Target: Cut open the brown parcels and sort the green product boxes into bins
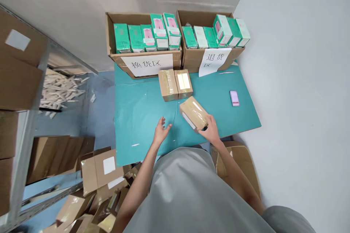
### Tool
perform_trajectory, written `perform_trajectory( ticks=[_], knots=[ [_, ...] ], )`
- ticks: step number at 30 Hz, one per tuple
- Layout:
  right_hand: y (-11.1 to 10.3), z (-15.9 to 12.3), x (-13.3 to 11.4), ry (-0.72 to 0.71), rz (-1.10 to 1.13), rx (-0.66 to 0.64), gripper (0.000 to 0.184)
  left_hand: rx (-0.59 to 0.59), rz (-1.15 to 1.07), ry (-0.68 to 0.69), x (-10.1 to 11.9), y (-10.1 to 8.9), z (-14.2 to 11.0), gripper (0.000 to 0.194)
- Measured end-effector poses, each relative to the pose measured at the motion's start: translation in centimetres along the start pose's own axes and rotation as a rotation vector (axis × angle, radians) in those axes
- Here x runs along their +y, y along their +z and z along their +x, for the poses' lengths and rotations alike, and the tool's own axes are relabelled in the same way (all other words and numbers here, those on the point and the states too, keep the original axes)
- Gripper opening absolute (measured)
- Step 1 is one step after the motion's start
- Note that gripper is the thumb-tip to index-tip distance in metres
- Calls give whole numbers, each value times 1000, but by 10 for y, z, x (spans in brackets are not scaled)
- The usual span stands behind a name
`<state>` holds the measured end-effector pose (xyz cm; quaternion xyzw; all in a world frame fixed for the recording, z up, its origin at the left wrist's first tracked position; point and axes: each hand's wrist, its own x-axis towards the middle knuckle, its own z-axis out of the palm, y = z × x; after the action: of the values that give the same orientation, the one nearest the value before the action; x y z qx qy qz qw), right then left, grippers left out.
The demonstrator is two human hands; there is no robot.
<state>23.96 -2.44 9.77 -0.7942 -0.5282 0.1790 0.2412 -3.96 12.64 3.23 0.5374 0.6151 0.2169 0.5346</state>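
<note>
My right hand (pixel 210 129) grips the near end of a small taped cardboard box (pixel 193 113), thumb on one side and fingers over the other. The box lies at a slant over the teal table (pixel 142 116), with a white label along its side. To its left, my left hand (pixel 162 131) hovers with fingers apart and nothing in it. Just beyond are two more taped boxes side by side, a plain-topped one (pixel 167 84) and one with a white label (pixel 183 83).
Two open cartons, the left one (pixel 116 57) and the right one (pixel 188 63), stand at the table's back, holding several green-and-white boxes and bearing paper signs. A phone-like object (pixel 234 98) lies at right. Cardboard boxes (pixel 102 171) are piled at lower left beside a metal rack (pixel 26 153).
</note>
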Motion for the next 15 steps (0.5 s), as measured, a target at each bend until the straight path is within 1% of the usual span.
perform_trajectory(
  ticks=[2, 3, 5, 7, 9, 11, 13, 15],
  knots=[
    [19, -3, -13, -164, 39, -145, 91, 8, 41, 2, -7, -16, 6, 92],
    [29, -2, -20, -234, 45, -221, 94, 0, 76, 8, -11, -25, 7, 93],
    [49, 1, -32, -342, 42, -358, 98, -30, 166, 21, -20, -45, 6, 89],
    [65, 6, -40, -409, 30, -451, 98, -43, 256, 14, -30, -61, -2, 84],
    [74, 11, -42, -440, 12, -495, 99, -39, 298, -3, -41, -71, -15, 81],
    [78, 16, -35, -442, 1, -511, 104, -49, 283, -10, -50, -72, -28, 80],
    [80, 19, -22, -394, 13, -493, 110, -71, 240, -10, -58, -68, -38, 81],
    [81, 18, -4, -286, 48, -440, 117, -89, 196, -15, -65, -63, -41, 83]
  ],
)
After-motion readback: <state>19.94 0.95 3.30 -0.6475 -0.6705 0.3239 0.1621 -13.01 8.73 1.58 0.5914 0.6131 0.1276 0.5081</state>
